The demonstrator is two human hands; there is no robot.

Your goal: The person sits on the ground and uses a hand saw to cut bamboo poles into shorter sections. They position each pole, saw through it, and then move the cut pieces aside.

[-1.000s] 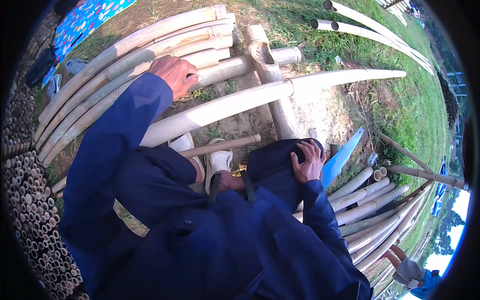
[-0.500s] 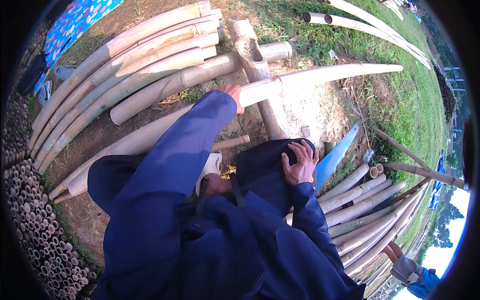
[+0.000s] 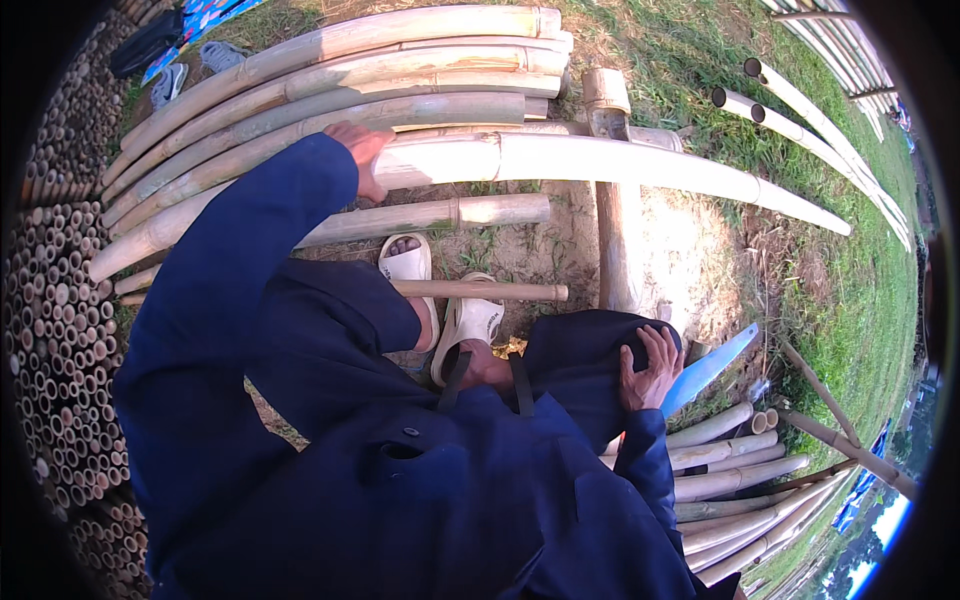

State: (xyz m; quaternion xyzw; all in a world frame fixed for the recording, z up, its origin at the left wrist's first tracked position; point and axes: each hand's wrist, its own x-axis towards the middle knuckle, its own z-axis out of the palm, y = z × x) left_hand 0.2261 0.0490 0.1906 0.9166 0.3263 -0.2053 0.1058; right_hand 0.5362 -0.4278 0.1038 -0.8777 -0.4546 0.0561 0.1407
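Note:
A long pale bamboo pole (image 3: 600,160) lies across a thicker notched bamboo piece (image 3: 618,240) on the ground. My left hand (image 3: 362,155) is closed round the pole, its fingers partly hidden. My sleeve covers part of the pole to the left. My right hand (image 3: 650,370) lies on my bent right knee with its fingers spread. Close beside that hand a saw blade (image 3: 715,368) sticks out, bluish in the light; its handle is hidden behind the hand and knee. A thin bamboo stick (image 3: 490,290) crosses over my light sandals (image 3: 410,262).
Several thick bamboo poles (image 3: 340,90) lie side by side at the far left. A stack of cut bamboo (image 3: 65,400) shows its round ends at the left. More poles (image 3: 740,465) lie at the right, and others (image 3: 800,120) on the far grass. Shoes (image 3: 170,85) stand far left.
The view has swung, so the poles and my knees sit differently in it. My left hand has moved left and still grips the pole. My right hand stays on the knee.

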